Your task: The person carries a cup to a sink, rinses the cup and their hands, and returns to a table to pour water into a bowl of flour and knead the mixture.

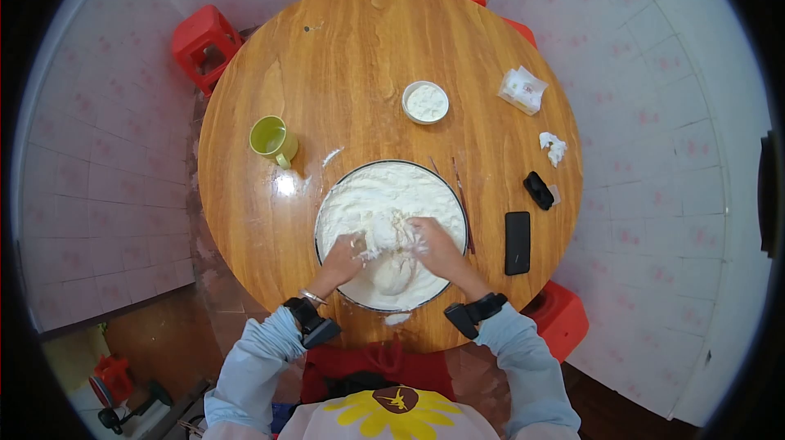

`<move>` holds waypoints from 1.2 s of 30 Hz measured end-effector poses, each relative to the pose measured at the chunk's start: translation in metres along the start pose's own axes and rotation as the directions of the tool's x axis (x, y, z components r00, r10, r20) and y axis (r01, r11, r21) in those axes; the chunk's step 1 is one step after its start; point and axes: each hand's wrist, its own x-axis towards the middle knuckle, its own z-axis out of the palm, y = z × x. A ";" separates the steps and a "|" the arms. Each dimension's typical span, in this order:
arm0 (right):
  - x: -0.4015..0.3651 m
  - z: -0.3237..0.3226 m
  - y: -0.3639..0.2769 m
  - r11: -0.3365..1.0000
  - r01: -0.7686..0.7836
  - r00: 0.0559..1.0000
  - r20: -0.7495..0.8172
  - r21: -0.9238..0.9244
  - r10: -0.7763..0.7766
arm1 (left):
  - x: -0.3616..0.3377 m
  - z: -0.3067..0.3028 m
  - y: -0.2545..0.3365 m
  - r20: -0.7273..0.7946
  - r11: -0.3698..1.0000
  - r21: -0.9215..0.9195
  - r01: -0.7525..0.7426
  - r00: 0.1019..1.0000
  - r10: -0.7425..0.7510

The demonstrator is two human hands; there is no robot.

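A wide round tray (320,209) with a dark rim lies at the near side of the table, filled with white flour (384,178). Inside it, a rough, flour-covered clump of dough (383,232) is between my two hands. My left hand (345,253) grips the clump's left side with curled, floury fingers. On the other side my right hand (432,242) has its fingers bent around the dough. Just below them, a smoother rounded lump of dough (394,274) rests in the flour. Parts of the fingertips are hidden by flour and dough.
Around the tray on the wooden table (343,56) are a green mug (274,139), a white bowl of flour (426,103), chopsticks (461,195), a black phone (517,242), a black case (538,190), crumpled tissue (553,148) and a tissue pack (523,90). Red stools (204,43) surround it.
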 end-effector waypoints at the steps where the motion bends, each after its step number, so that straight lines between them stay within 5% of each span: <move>1: -0.001 -0.007 0.007 0.992 -0.005 0.998 -0.056 0.129 0.012 | -0.003 -0.008 0.008 -0.176 0.999 -0.018 -0.047 0.983 0.043; 3: 0.001 -0.006 0.028 0.996 -0.052 0.996 -0.064 0.073 0.057 | 0.012 -0.018 0.015 -0.183 0.998 0.001 -0.069 0.981 0.068; 5: 0.005 0.003 0.050 0.943 -0.263 0.964 0.026 0.204 0.263 | 0.033 -0.018 0.018 -0.125 0.983 -0.157 -0.090 0.990 0.071; 6: 0.008 0.017 0.069 0.910 -0.334 0.942 0.114 0.245 0.315 | 0.049 -0.022 0.026 0.036 0.976 -0.218 -0.002 0.999 0.010; 10: 0.020 0.021 0.051 0.767 -0.499 0.866 0.247 0.404 0.434 | 0.057 -0.017 0.042 0.085 0.970 -0.210 0.125 0.990 -0.110; 13: 0.012 0.006 0.035 0.720 -0.450 0.889 0.345 0.528 0.302 | 0.050 -0.028 0.047 0.295 0.953 -0.270 0.141 0.954 -0.057; 14: 0.008 0.001 0.027 0.716 -0.455 0.886 0.348 0.530 0.305 | 0.042 -0.028 0.041 0.242 0.988 -0.140 -0.065 0.965 0.098; 16: 0.004 -0.007 0.014 0.985 -0.168 0.916 0.376 0.037 0.142 | 0.027 -0.031 0.040 0.247 0.938 0.035 -0.345 0.912 0.327; 17: 0.000 0.000 0.016 0.984 -0.172 0.914 0.380 0.041 0.144 | 0.019 -0.031 0.040 0.250 0.940 0.033 -0.340 0.913 0.322; 19: -0.009 0.016 0.015 0.992 0.116 0.960 0.263 -0.043 -0.101 | 0.007 -0.029 0.039 0.204 0.868 -0.064 -0.492 0.845 0.494; 23: -0.012 0.027 -0.001 0.996 0.090 0.956 0.278 0.025 -0.093 | -0.014 -0.026 0.043 0.187 0.892 0.052 -0.449 0.882 0.433; 26: -0.012 0.033 -0.005 0.987 0.142 0.972 0.198 -0.075 -0.125 | -0.016 -0.023 0.048 0.044 0.827 0.122 -0.549 0.835 0.548; 32: 0.011 0.044 0.004 0.960 0.092 0.996 0.038 -0.266 -0.085 | 0.012 -0.019 0.048 -0.030 0.871 0.231 -0.434 0.891 0.453; 36: 0.021 0.048 0.012 0.946 0.011 0.999 -0.037 -0.324 -0.024 | 0.022 -0.020 0.062 -0.032 0.936 0.252 -0.247 0.964 0.263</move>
